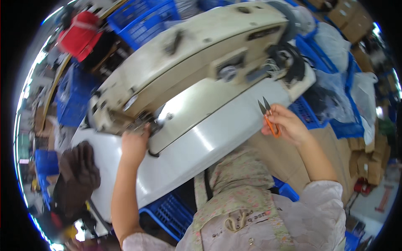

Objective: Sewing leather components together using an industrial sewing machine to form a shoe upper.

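A cream-coloured sewing machine (180, 62) stands across a pale work table (201, 146). My left hand (135, 144) is at the needle end on the left, its fingers bunched close by the presser foot (146, 121). Whatever those fingertips pinch, if anything, is too blurred and hidden to make out. Above the table's right front edge, my right hand (287, 123) is closed on small scissors (272, 121) with orange handles. Their dark pointed blades are slightly apart and point up, away from me. A brown fabric piece (79, 173) hangs over the table's left end.
Blue plastic crates stand around: one behind the machine (144, 25), one at the left (77, 94), one under the table (171, 215). At the right, crates hold plastic bags (331, 46). Cardboard boxes (370, 161) are stacked at the far right. A red cap (81, 35) lies at the back left.
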`<move>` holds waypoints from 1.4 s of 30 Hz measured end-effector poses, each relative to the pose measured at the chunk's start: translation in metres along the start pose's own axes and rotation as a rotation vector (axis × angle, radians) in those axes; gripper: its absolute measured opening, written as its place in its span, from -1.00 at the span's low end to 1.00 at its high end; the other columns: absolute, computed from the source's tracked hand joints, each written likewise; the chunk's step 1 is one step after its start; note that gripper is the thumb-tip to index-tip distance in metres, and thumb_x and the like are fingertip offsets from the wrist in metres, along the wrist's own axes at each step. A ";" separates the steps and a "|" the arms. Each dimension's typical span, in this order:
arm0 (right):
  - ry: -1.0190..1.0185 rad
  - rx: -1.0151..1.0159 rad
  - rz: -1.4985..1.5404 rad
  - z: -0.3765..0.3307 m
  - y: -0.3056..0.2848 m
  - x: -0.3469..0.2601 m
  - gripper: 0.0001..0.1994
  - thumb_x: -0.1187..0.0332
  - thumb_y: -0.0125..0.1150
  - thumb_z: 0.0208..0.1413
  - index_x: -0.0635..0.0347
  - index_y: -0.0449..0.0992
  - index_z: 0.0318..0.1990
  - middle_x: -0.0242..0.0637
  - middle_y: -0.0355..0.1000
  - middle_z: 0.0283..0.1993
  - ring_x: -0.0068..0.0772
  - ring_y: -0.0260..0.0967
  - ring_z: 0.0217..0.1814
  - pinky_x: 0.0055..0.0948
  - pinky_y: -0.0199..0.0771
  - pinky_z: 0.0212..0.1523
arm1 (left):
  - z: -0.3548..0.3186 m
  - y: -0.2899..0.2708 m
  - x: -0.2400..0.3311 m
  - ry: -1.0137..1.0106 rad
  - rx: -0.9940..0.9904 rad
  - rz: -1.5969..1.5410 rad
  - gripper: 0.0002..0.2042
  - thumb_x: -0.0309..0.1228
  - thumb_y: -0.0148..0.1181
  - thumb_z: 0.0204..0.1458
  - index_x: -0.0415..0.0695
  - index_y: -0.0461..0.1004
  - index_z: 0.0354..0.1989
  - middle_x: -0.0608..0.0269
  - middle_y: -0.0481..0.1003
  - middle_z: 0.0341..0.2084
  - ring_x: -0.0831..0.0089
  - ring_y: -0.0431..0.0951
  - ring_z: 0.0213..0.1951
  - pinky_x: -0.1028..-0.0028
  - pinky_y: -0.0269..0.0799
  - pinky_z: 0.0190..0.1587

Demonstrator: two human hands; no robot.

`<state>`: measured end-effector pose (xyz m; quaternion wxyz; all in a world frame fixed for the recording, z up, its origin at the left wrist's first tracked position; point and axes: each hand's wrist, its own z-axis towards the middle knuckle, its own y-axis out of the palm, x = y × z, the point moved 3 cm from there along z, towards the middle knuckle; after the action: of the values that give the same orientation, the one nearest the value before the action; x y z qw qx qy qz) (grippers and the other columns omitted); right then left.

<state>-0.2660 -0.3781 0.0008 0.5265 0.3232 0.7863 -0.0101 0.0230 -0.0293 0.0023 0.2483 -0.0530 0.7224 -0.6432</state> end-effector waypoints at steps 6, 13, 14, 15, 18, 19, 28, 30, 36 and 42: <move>-0.015 -0.376 -0.381 0.017 0.150 0.046 -0.85 0.31 0.22 0.24 0.16 0.45 -0.17 -0.50 0.36 -0.53 -0.68 0.21 -0.58 -0.52 0.22 -0.58 | 0.002 -0.006 0.016 0.032 0.127 0.174 -0.73 -0.46 0.07 0.05 -0.28 0.53 -0.10 0.25 0.56 -0.47 0.32 0.55 -0.29 0.36 0.28 -0.16; -0.985 -0.103 -0.689 0.034 0.316 0.068 -0.30 0.31 0.05 0.33 0.44 -0.19 0.43 -0.14 0.44 -0.19 -0.38 0.38 -0.44 -0.46 0.43 -0.32 | 0.002 -0.005 0.022 -0.034 0.072 0.147 -0.69 -0.25 0.11 -0.02 -0.04 0.53 -0.11 0.27 0.57 -0.24 0.32 0.50 -0.15 0.33 0.25 -0.12; -1.090 -0.050 -0.658 0.039 0.325 0.068 -0.27 0.31 0.03 0.34 0.49 -0.27 0.43 -0.08 0.45 -0.05 -0.39 0.39 -0.41 -0.49 0.44 -0.24 | 0.003 -0.005 0.021 -0.050 0.170 0.094 -0.69 -0.23 0.11 -0.02 -0.04 0.53 -0.11 0.28 0.56 -0.24 0.32 0.50 -0.15 0.32 0.26 -0.13; -1.056 -0.065 -0.667 0.047 0.328 0.070 -0.27 0.31 0.03 0.34 0.49 -0.27 0.43 -0.08 0.45 -0.05 -0.39 0.39 -0.41 -0.49 0.44 -0.24 | 0.003 -0.006 0.020 -0.065 0.264 0.038 -0.68 -0.22 0.12 -0.03 -0.05 0.52 -0.11 0.29 0.56 -0.24 0.32 0.51 -0.14 0.31 0.27 -0.14; -0.983 -0.263 -0.259 0.060 0.327 0.073 -0.37 0.34 0.01 0.35 0.39 -0.15 0.41 -0.12 0.43 0.06 -0.56 0.35 -0.40 -0.52 0.46 -0.27 | -0.001 0.002 0.017 -0.125 0.157 -0.126 -0.67 -0.19 0.12 -0.01 -0.05 0.53 -0.11 0.26 0.56 -0.19 0.31 0.51 -0.09 0.30 0.30 -0.13; -1.031 -0.271 -0.247 0.060 0.323 0.072 -0.37 0.34 0.01 0.35 0.39 -0.15 0.41 -0.12 0.43 0.06 -0.56 0.35 -0.40 -0.52 0.46 -0.27 | -0.001 0.005 0.016 -0.128 0.078 -0.076 -0.69 -0.18 0.11 0.02 -0.05 0.56 -0.13 0.23 0.57 -0.20 0.29 0.52 -0.09 0.32 0.30 -0.12; -1.222 -0.442 -1.029 0.046 0.253 0.029 -0.59 0.37 0.37 0.06 0.04 0.47 0.10 -0.26 0.54 -0.34 -0.27 0.52 -0.42 -0.37 0.50 -0.41 | 0.009 -0.003 0.009 -0.259 -0.220 0.030 -0.83 -0.35 0.15 0.03 -0.07 0.65 -0.31 0.22 0.64 -0.31 0.34 0.62 -0.22 0.39 0.43 -0.27; -1.109 -0.461 -0.924 0.030 0.247 0.032 -0.57 0.30 0.36 0.08 0.05 0.45 0.12 -0.26 0.53 -0.35 -0.29 0.50 -0.43 -0.37 0.49 -0.42 | -0.005 -0.003 -0.007 -0.351 -0.303 -0.021 -0.83 -0.35 0.21 -0.04 -0.11 0.64 -0.32 0.17 0.64 -0.32 0.34 0.63 -0.19 0.38 0.47 -0.26; -0.148 -0.487 -0.449 0.037 0.255 0.086 -0.59 0.08 0.06 0.34 0.29 0.32 0.07 -0.31 0.45 -0.38 -0.49 0.32 -0.55 -0.46 0.30 -0.55 | -0.071 0.005 -0.014 -0.369 -0.163 -0.024 -0.55 -0.38 0.29 -0.19 -0.26 0.55 -0.04 0.00 0.56 -0.04 0.21 0.55 0.05 0.33 0.45 0.01; 0.387 -0.500 0.184 0.069 0.297 0.123 -0.73 0.23 0.03 0.34 0.24 0.35 0.01 -0.23 0.38 -0.25 -0.60 0.19 -0.54 -0.58 0.15 -0.60 | -0.088 0.003 -0.015 -0.323 -0.054 -0.002 -0.42 -0.35 0.31 -0.23 -0.29 0.49 0.07 -0.04 0.50 0.08 0.14 0.48 0.15 0.24 0.34 0.20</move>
<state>-0.0843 -0.1065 -0.0363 0.4291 0.2497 0.8173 0.2924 -0.0005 0.0563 0.0081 0.3589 -0.1630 0.6899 -0.6071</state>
